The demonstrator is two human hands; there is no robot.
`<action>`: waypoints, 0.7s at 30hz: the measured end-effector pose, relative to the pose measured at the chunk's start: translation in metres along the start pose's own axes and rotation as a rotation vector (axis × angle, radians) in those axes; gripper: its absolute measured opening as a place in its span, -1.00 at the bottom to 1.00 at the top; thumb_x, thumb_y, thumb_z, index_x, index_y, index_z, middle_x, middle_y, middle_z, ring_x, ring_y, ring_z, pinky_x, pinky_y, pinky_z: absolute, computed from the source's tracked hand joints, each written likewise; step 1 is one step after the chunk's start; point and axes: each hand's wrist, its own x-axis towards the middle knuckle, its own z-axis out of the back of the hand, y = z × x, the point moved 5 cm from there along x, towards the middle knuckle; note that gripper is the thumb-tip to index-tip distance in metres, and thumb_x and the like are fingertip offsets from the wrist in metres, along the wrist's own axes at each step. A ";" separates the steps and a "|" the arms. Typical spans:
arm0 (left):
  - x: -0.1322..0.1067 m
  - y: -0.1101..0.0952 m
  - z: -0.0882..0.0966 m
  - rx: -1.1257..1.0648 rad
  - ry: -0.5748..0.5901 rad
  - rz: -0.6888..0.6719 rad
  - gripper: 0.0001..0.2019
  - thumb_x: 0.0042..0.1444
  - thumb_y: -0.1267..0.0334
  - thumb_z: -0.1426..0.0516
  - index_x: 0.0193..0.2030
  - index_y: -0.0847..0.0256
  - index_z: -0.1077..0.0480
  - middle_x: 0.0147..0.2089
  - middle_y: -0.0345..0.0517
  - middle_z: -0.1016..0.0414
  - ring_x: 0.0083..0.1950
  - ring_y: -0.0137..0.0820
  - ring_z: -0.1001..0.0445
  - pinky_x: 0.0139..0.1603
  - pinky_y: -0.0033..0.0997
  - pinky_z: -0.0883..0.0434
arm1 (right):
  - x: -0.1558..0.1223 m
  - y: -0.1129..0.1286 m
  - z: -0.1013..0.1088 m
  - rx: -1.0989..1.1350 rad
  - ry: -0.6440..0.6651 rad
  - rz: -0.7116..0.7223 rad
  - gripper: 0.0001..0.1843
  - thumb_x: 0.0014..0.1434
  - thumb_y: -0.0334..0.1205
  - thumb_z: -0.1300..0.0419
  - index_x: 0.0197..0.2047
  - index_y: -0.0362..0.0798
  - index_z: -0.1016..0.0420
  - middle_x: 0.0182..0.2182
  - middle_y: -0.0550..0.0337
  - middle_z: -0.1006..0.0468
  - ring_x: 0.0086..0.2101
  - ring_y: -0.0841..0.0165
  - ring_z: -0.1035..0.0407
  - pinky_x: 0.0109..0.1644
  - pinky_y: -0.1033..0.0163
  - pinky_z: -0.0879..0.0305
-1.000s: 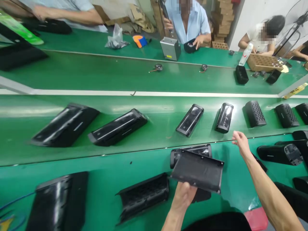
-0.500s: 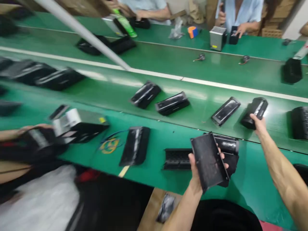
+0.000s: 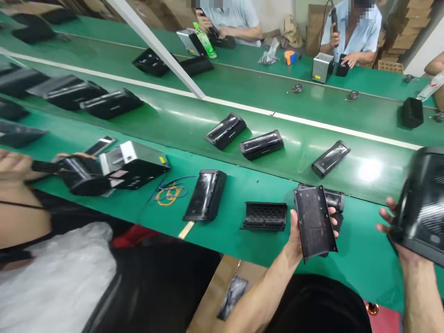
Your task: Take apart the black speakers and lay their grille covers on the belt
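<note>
My left hand (image 3: 297, 233) grips a flat black cover panel (image 3: 315, 222), held upright over the near green bench. My right hand (image 3: 393, 226) is wrapped round a black speaker housing (image 3: 421, 206) lifted close to the camera at the right edge. Behind the panel lies a black cylindrical speaker body (image 3: 331, 199). A black grille shell (image 3: 265, 216) rests on the bench just left of my left hand.
Several black housings ride the green conveyor belt (image 3: 243, 120), among them one at the right (image 3: 330, 158). A co-worker at the left holds a black part (image 3: 79, 175) beside a grey box (image 3: 133, 159). Other people work at the far bench. Loose wires (image 3: 168, 193) lie nearby.
My right hand took the black housing off the belt and brought it up toward me. The view swung left. My left hand turned the panel more upright.
</note>
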 end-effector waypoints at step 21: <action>0.023 0.050 -0.005 0.123 -0.091 -0.195 -0.12 0.00 -0.40 -0.39 0.25 0.28 -0.57 0.21 0.31 -0.65 0.37 0.22 -0.51 0.47 0.20 -0.33 | -0.070 -0.023 -0.097 -1.331 0.138 -0.111 0.25 0.17 0.22 -0.32 0.70 0.16 0.29 0.52 -0.05 -0.24 0.35 -0.09 -0.38 0.33 -0.18 -0.38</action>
